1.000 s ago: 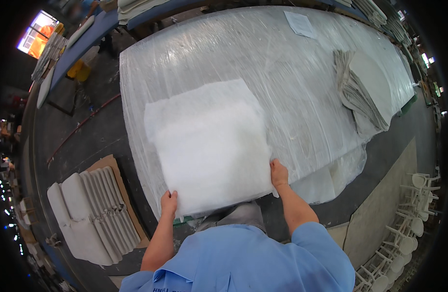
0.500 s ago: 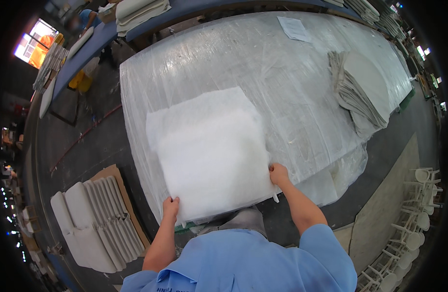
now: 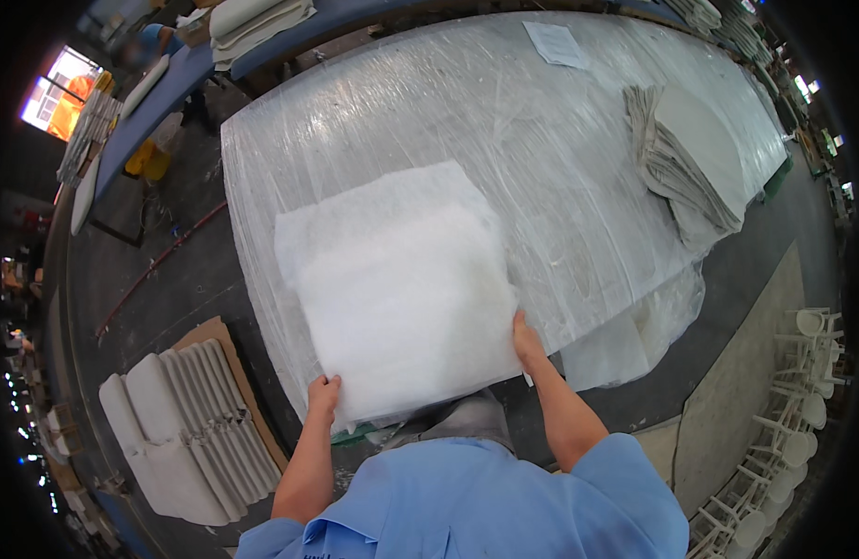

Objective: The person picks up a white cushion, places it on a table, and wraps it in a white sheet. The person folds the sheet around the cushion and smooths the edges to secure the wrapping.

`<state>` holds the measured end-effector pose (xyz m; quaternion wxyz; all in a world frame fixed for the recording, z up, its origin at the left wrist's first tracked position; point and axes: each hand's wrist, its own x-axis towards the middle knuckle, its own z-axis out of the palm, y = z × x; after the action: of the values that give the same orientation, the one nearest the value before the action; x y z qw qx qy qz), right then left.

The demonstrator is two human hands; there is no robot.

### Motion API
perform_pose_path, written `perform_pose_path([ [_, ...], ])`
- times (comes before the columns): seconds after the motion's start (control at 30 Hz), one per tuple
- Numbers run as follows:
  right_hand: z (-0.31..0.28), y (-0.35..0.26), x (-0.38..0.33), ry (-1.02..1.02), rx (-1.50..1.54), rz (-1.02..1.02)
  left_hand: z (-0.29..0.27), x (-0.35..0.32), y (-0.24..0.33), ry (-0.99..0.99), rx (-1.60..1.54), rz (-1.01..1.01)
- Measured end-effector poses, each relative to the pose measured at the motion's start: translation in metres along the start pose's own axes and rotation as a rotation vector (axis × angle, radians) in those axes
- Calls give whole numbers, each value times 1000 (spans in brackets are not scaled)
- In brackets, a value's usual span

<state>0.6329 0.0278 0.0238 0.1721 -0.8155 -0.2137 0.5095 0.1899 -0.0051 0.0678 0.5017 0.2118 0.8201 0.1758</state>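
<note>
A white sheet of soft fluffy batting (image 3: 401, 289) lies on a large flat stack wrapped in clear plastic (image 3: 560, 214), close in front of me. At its near left corner my left hand (image 3: 324, 395) is closed, pinching the edge between thumb and fingers. Against the sheet's right edge, near the front corner, rests my right hand (image 3: 528, 341). It looks straightened along that side, though the sheet partly hides its fingers.
A pile of grey-beige fabric pieces (image 3: 692, 158) and a paper sheet (image 3: 555, 45) lie on the wrapped stack. Rows of light cushions (image 3: 182, 429) stand on cardboard at left. White chair frames (image 3: 788, 452) line the lower right. Blue-topped tables (image 3: 159, 112) run along the back, where another person (image 3: 161, 39) is.
My right hand has gone from a closed pinch at the right edge to a straighter pose along it. The left hand keeps its corner. The view has shifted slightly.
</note>
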Motion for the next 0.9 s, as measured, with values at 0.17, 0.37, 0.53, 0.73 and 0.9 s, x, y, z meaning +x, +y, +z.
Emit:
perform_pose_path([
  [0.17,-5,-7,2,42,-296,-114,-3,-5,3,-7,47,3],
  [0.37,-43,-36,38,8,100,-107,-1,-4,6,4,37,14],
  [0.53,-27,-59,40,-209,140,-84,-4,-3,5,0,37,-13],
  [0.73,0,-44,41,284,-280,-504,-5,-5,9,-31,6,-29],
  [0.9,-4,-57,35,281,-424,-443,-6,-6,7,-24,9,-6],
])
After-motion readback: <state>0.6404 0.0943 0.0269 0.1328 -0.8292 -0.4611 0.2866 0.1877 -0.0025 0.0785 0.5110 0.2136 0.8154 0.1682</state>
